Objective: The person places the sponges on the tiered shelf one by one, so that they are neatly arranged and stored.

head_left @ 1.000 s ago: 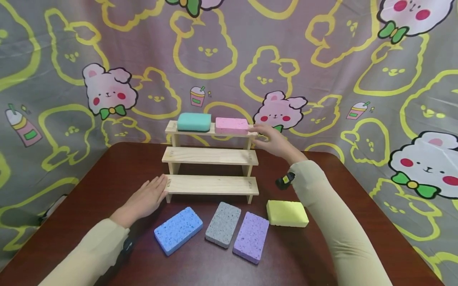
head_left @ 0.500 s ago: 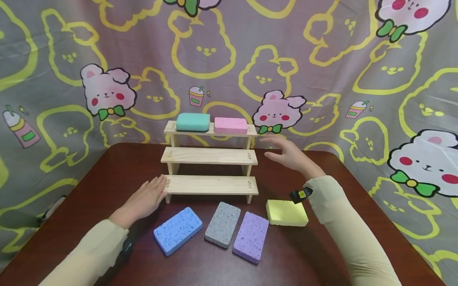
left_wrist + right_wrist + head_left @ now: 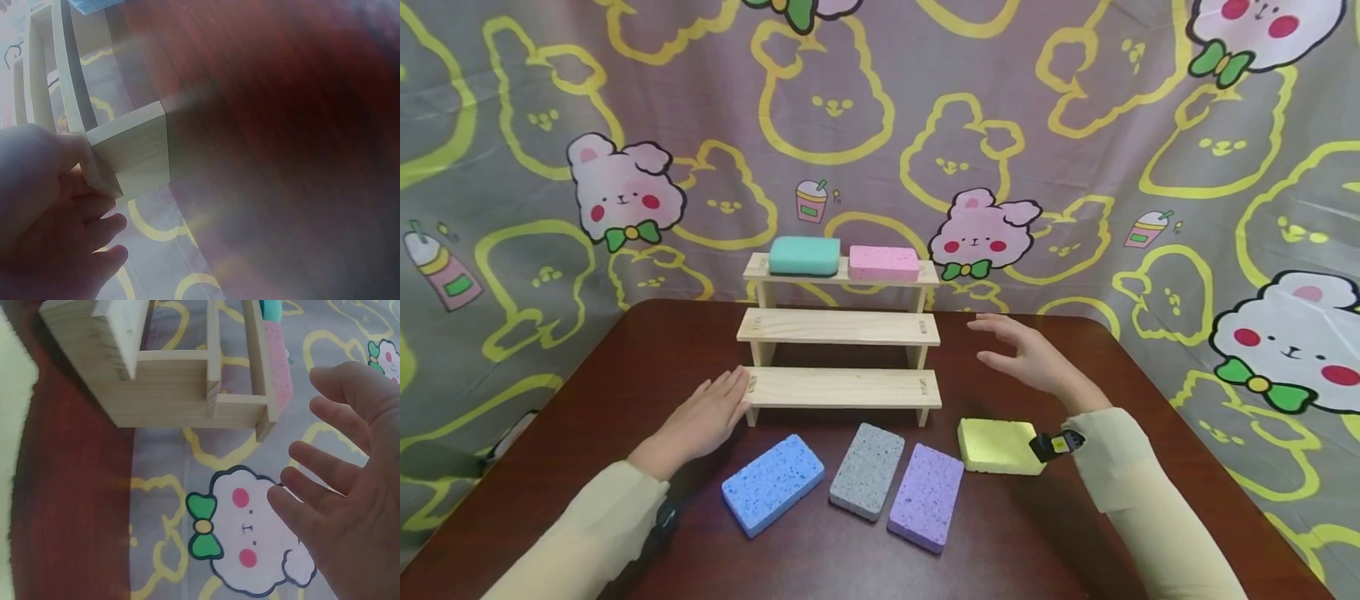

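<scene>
A three-step wooden shelf [image 3: 838, 327] stands on the table, with a teal sponge [image 3: 805, 256] and a pink sponge [image 3: 883, 262] side by side on its top step. My left hand [image 3: 711, 408] touches the left end of the lowest step, palm down with its fingers extended. In the left wrist view its thumb lies at the board's corner. My right hand [image 3: 1026, 354] hovers to the right of the shelf, fingers spread and nothing in it. Below it a yellow sponge [image 3: 992, 446] lies on the table, partly overlapped by the wrist strap.
In front of the shelf a blue sponge [image 3: 773, 485], a grey sponge [image 3: 867, 472] and a purple sponge [image 3: 927, 498] lie on the dark red-brown table [image 3: 820, 567]. A patterned curtain [image 3: 880, 108] hangs behind and along the sides.
My right hand has drawn away from beside the pink sponge, moving right and down toward me. The left hand stays at the shelf's lowest step, and the sponges keep their places.
</scene>
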Demonstrator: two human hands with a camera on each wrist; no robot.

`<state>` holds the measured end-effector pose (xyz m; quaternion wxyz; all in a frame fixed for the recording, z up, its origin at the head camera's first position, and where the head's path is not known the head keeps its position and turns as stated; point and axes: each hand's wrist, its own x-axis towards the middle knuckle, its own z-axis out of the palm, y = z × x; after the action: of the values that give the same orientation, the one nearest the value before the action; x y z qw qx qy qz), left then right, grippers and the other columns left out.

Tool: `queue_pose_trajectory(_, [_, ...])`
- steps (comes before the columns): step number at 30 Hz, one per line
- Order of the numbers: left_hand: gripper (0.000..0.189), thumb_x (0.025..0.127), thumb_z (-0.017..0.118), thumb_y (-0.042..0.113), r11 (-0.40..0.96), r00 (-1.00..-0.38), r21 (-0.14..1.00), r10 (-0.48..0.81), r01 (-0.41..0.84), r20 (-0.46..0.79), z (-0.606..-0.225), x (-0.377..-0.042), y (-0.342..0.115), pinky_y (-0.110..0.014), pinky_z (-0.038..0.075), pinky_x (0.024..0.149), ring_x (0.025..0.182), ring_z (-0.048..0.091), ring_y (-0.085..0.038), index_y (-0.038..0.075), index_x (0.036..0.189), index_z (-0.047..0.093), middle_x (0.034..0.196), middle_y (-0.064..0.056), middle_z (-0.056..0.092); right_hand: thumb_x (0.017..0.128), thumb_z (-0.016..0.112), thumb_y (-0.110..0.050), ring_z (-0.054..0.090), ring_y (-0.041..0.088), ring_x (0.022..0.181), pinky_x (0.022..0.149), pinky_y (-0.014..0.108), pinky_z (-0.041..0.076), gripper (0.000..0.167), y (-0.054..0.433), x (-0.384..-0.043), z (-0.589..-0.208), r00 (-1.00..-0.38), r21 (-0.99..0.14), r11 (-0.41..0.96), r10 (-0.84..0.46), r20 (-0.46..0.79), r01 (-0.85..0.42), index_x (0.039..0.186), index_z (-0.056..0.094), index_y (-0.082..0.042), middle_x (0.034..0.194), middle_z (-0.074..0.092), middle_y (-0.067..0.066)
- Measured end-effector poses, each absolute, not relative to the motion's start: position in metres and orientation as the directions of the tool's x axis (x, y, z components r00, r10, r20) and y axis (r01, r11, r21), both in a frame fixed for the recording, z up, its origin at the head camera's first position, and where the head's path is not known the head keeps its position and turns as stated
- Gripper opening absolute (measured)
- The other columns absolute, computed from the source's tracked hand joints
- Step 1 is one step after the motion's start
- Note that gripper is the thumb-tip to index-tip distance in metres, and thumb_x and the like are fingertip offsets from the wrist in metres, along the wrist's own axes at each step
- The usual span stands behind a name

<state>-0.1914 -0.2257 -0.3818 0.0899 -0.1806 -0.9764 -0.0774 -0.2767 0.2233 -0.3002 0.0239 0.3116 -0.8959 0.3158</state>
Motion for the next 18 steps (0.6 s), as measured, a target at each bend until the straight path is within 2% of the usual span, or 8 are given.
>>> queue_pose_trajectory(18, [0.048,0.096,0.046,0.014,0.923,-0.920,0.122,0.338,0.365,0.198,-0.381,-0.190,-0.226,-0.055,0.026,0.100,0.124,0.034,-0.046,-0.017,0.131,0.035,0.135,-0.032,0.035,0.087,0.066,-0.020,0.034,0.035,0.126,0.095,0.056,0.034,0.043,0.253,-0.242,-0.330,-0.823,-0.598,0.611,-0.546,0.156,-0.519,0.126,0.054,-0.006,0.136,0.042,0.016])
